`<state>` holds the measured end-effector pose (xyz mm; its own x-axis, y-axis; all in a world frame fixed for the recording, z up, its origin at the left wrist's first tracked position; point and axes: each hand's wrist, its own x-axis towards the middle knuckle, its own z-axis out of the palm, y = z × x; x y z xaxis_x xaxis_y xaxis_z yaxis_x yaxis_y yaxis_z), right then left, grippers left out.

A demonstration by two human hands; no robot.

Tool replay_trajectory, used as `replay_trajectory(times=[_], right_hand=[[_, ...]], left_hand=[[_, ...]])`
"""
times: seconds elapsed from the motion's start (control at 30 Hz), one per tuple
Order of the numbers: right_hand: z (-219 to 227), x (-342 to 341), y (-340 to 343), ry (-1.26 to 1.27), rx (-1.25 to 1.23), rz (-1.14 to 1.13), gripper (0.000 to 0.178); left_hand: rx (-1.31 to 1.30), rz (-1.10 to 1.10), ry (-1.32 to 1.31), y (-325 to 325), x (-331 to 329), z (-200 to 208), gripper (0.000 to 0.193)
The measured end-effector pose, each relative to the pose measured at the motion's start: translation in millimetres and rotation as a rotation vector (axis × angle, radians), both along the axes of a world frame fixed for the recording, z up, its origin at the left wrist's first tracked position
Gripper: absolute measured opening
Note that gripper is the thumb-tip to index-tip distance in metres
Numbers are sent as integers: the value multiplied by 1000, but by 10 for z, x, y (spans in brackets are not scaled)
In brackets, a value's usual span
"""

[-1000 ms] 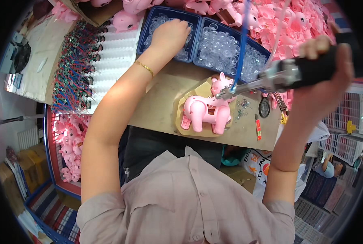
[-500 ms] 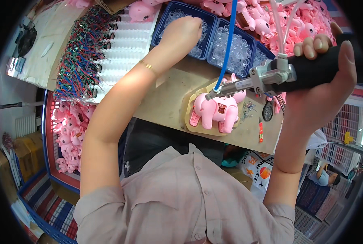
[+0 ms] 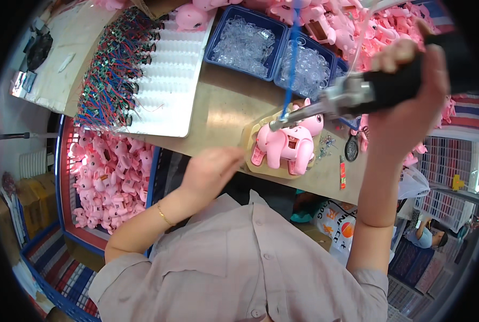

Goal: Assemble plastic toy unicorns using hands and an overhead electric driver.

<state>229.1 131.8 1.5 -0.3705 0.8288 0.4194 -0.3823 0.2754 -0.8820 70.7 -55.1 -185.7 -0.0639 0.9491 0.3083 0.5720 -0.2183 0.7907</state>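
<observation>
The pink toy animal (image 3: 304, 152), lying in the tan fixture (image 3: 249, 137) on the surface (image 3: 229, 102), looks largely assembled but for an uncovered rectangular opening (image 3: 292, 143), the right hand's (image 3: 407, 111) grip wrapped around a power screwdriver (image 3: 357, 92), the blurred left hand's (image 3: 210, 169) impossible to tell.

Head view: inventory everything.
table: one, tan, centre
holder: one, tan, on table
toy: one, pink, in holder
tool: one, black and silver, over toy
bins: three, blue, behind holder
plastic pieces: many, clear, in bins
tray: one, white, beside bins
wired boards: many, multicoloured, on tray
crate: one, red and blue, left
piled toys: many, pink, in crate
parts: many, pink, behind bins
metal bits: several, silver, beside holder
stick: one, red, on table
person: one, blue top, right
left hand: one, bare, beside holder
right hand: one, bare, around tool
</observation>
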Motion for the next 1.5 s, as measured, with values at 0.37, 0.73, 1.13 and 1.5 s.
replay_trajectory(times=[0.37,0.73,1.13,1.5], right_hand=[[297,42,-519,98,-12,-181,29],[-2,-136,-638,-40,64,-39,28],[455,-154,-91,-103,443,-560,51],[-709,650,-813,-835,261,-72,24]], left_hand=[[227,-226,214,-84,460,-58,11],[235,-250,219,-104,480,-89,11],[-487,-239,-1032,344,0,590,15],[-506,-326,-973,541,427,676,16]])
